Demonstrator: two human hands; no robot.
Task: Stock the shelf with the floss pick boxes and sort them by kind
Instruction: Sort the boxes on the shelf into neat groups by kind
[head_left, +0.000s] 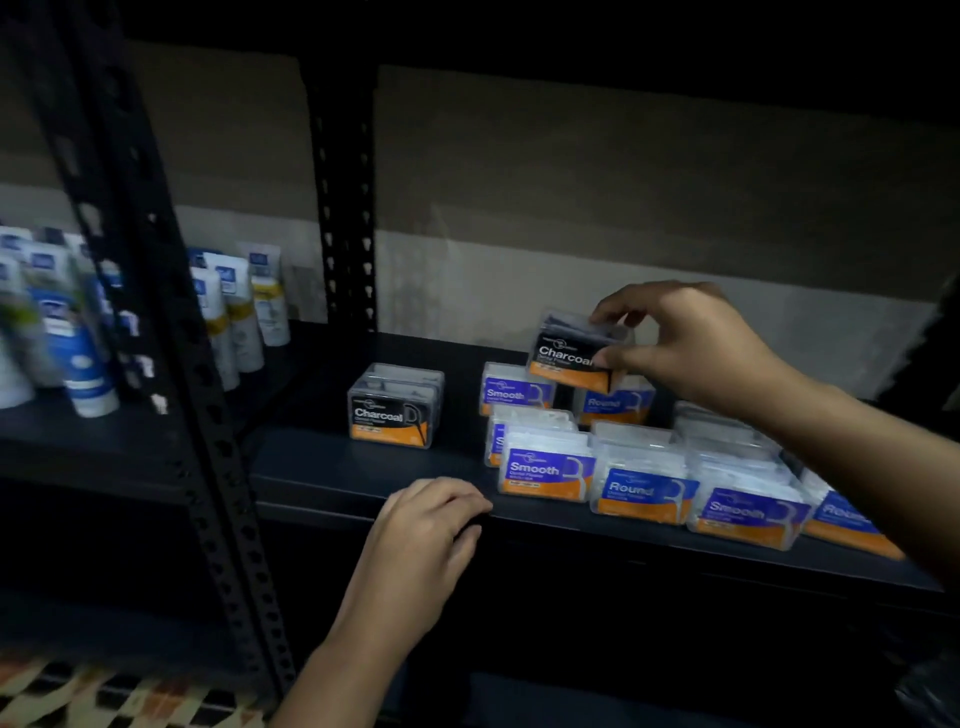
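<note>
My right hand (691, 343) pinches a clear Charcoal floss pick box (569, 351) by its top and front, holding it just above the boxes at the back of the black shelf (332, 467). Another Charcoal box (396, 406) stands alone to the left. Blue-labelled Smooth boxes (545, 467) and Round boxes (644, 488) crowd the right part of the shelf in mixed rows. My left hand (428, 535) holds nothing, its loosely curled fingers resting at the shelf's front edge.
A black perforated upright post (345, 208) stands behind the shelf and another (171, 338) in front at the left. White and blue tubes (239, 312) stand on the neighbouring shelf to the left. A patterned floor (104, 696) shows at the bottom left.
</note>
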